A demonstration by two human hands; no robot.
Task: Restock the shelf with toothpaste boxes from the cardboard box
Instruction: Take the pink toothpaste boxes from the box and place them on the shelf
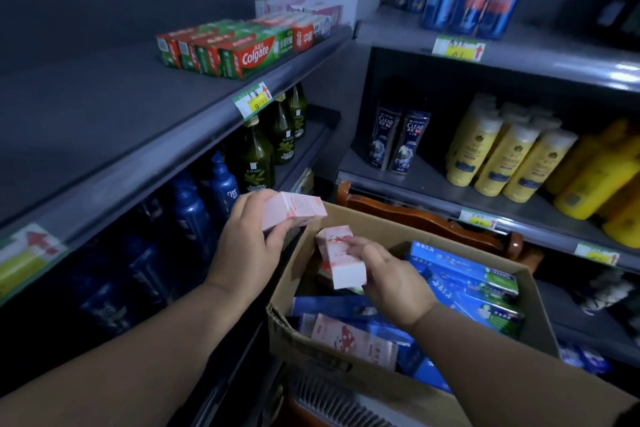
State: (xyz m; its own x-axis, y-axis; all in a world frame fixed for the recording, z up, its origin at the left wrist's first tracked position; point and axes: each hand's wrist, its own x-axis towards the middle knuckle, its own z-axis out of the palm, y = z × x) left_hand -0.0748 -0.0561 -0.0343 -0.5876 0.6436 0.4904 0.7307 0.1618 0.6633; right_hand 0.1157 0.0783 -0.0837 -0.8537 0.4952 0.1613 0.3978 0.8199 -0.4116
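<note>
Open brown cardboard box [322, 357], 5 o'clock, holds blue toothpaste cartons [464, 274]. Above it, right hand [391, 274] grips one pink-white toothpaste carton [341, 262]. Left hand [249, 236], at its 10 o'clock, grips a second pink carton [294, 210]. Grey metal shelf [104, 97], 11 o'clock, carries red-green Colgate cartons [249, 57].

Cardboard box [325, 357] lower centre-right, loose toothpaste boxes [464, 281] lying inside. Left hand [249, 246] beside box's left wall, holding first box [294, 210] above rim. Right hand [391, 277] over box opening, holding second box [341, 258] just below-right of first. Shelf [104, 107] left; Colgate boxes [249, 55] on its far end, bottles [256, 163] beneath. Chair [426, 218] behind cardboard box, right shelving unit [554, 62] behind chair.
</note>
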